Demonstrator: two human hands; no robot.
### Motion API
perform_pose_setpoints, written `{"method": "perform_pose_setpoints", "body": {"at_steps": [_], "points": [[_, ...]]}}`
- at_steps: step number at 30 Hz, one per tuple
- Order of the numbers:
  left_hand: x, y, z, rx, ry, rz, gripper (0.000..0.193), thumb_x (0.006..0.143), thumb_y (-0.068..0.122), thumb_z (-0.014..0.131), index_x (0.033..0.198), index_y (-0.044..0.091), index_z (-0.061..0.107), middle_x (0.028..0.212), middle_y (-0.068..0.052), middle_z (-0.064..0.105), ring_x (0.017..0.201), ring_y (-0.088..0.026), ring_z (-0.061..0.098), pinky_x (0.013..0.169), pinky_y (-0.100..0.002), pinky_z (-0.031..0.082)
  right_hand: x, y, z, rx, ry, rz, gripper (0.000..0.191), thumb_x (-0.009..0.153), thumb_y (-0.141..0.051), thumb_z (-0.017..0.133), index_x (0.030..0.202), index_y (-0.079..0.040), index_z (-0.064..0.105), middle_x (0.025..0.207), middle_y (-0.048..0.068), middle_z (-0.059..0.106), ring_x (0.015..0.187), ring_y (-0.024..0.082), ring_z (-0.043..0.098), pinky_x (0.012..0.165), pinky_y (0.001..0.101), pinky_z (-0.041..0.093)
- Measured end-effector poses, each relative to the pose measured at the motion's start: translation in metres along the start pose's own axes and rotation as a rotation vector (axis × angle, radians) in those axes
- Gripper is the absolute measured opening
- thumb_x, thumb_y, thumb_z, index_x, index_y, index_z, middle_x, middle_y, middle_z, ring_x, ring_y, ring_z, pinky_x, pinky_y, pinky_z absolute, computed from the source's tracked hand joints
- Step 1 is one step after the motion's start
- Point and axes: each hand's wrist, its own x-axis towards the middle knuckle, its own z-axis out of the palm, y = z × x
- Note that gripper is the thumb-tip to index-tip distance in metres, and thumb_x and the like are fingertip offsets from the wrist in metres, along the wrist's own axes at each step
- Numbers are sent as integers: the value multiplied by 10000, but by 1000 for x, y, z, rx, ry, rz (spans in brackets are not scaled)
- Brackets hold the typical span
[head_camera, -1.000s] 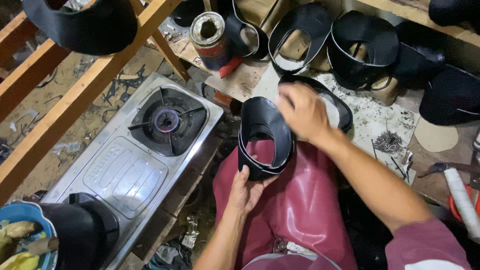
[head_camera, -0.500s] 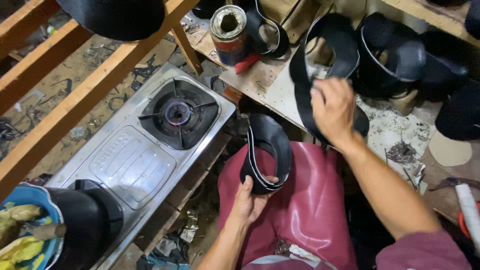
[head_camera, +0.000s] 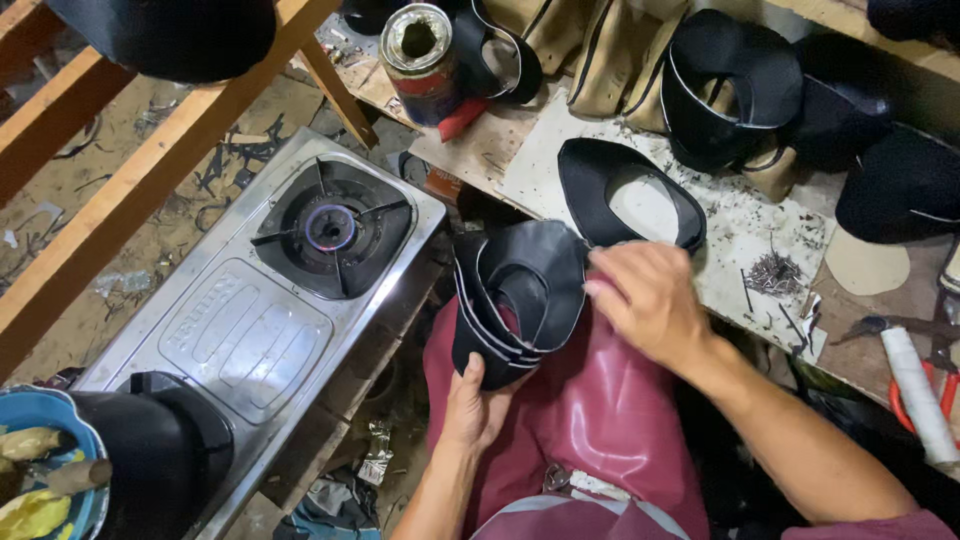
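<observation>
- A stack of black shoe uppers (head_camera: 520, 300) is held over the lap, above a dark red apron (head_camera: 590, 420), just right of the gas stove (head_camera: 270, 300).
- The stack is gripped from below by the left hand (head_camera: 475, 405), the thumb laid up its lower edge and the fingers wrapped behind — a closed hold on the bottom of the pieces.
- The right hand (head_camera: 650, 300) is set against the stack's upper right edge; its fingertips (head_camera: 600, 285) are curled onto the rim of the top piece, though whether that rim is pinched or only touched cannot be told.
- The long axis of the stack is tilted — from lower left, at the left hand, up toward upper right, where the right hand meets it. The openings of the uppers are faced up and to the right.
- The stack therefore lies between the two hands: up and slightly right of the left grip, left of the right palm, both in contact.
- A single black upper (head_camera: 630, 190) is seen flat on the pale board (head_camera: 760, 230) just beyond the right hand, close to its knuckles but apart from them.
- A burner (head_camera: 330, 228) is lit with a small blue flame, near the stack's left side but not touching.
</observation>
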Motion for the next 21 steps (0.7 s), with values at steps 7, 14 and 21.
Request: {"method": "perform_pose_setpoints", "body": {"at_steps": [7, 14, 21], "points": [[-21, 4, -9, 60, 55, 5, 654, 898, 342, 722, 1439, 68, 476, 1309, -142, 664, 1223, -322, 643, 1086, -594, 482, -10, 66, -2, -188, -121, 286, 347, 907, -169, 705, 1237, -63, 723, 994, 128, 743, 984, 312, 679, 1123, 530, 372], [-27, 0, -27, 74, 71, -56, 479, 940, 264, 712, 1329, 12, 588, 1280, -171, 691, 1207, -312, 660, 1096, -565, 492, -18, 82, -8, 414, 179, 541, 364, 971, -67, 694, 1330, -7, 664, 1190, 83, 725, 1080, 174, 660, 966, 335, 511], [-29, 4, -22, 87, 37, -101, 485, 939, 262, 693, 1351, 38, 565, 1277, -154, 685, 1183, -317, 664, 1056, -591, 509, -28, 69, -12, 522, 304, 557, 333, 976, -47, 683, 1310, -44, 676, 1100, 40, 708, 1019, 155, 652, 959, 297, 520]]}}
